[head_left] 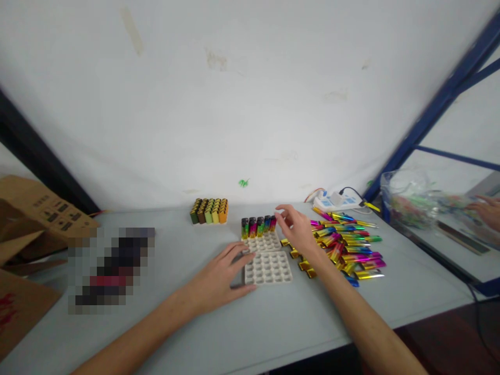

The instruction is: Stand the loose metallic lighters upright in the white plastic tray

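Note:
Two white moulded trays (268, 267) with rows of small pockets lie end to end in front of me. Along the back row of the far tray (262, 241) stand several upright lighters (252, 227) with black tops and shiny rainbow bodies. My left hand (224, 273) rests at the trays' left side, fingers spread, with the thumb by the near tray's front corner. My right hand (296, 229) hovers at the row's right end, thumb and forefinger apart, fingertips close to the last lighter (273, 223). Whether they touch it is unclear.
Shiny multicoloured slender pieces (339, 245) lie heaped to the right. A block of gold-topped lighters (209, 211) stands near the wall. A power strip (339, 200) sits behind the heap, cardboard boxes (42, 213) at left. Beyond the blue frame (429, 112), another person's hand (486, 211) shows.

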{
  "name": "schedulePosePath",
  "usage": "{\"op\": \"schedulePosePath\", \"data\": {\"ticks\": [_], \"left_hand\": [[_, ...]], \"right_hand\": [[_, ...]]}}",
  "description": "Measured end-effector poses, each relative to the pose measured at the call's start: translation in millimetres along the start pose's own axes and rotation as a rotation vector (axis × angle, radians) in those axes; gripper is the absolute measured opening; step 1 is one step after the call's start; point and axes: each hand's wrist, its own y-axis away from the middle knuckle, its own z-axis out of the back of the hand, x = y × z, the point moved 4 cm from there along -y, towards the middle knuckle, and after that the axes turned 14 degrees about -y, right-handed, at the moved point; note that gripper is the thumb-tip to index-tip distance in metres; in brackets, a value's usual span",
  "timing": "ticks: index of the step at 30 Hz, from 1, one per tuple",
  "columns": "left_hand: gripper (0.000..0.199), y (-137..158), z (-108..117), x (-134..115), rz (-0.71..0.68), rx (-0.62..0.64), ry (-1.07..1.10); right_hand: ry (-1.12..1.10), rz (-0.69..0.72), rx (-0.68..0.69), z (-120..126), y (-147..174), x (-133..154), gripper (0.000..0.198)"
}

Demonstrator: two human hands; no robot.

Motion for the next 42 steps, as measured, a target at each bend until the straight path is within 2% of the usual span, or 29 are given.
{"op": "schedulePosePath", "data": {"ticks": [4,6,10,14,19,22,30,34,38,42], "left_hand": [[0.058,0,1,0,-0.003,-0.008,-0.002],[0.057,0,1,1,-0.008,-0.021,0.003],[0.058,1,0,3,-0.010,-0.039,0.001],[0.059,2,-3,3,-0.007,-0.033,-0.008],[0.060,2,-3,3,-0.005,-0.029,-0.019],[0.060,2,-2,2,-0.006,-0.033,-0.022],[0.059,1,0,2,-0.004,-0.043,-0.013],[0.058,1,0,3,-0.004,-0.043,-0.012],[0.058,2,1,2,-0.004,-0.053,-0.012],[0.059,2,1,1,-0.005,-0.050,-0.006]], "right_hand": [[0.210,-0.027,-0.163,41,-9,-30,0.022],[0.330,-0.119,-0.106,56,-10,-51,0.023],[0.514,-0.335,0.125,65,0,-89,0.024],[0.523,-0.401,0.207,59,10,-103,0.017],[0.489,-0.379,0.251,49,7,-103,0.022],[0.447,-0.337,0.261,43,5,-99,0.017],[0.389,-0.300,0.190,38,6,-102,0.009],[0.346,-0.272,0.151,37,4,-100,0.023],[0.278,-0.238,0.098,36,-3,-85,0.031],[0.131,-0.156,-0.020,40,-9,-54,0.040]]}}
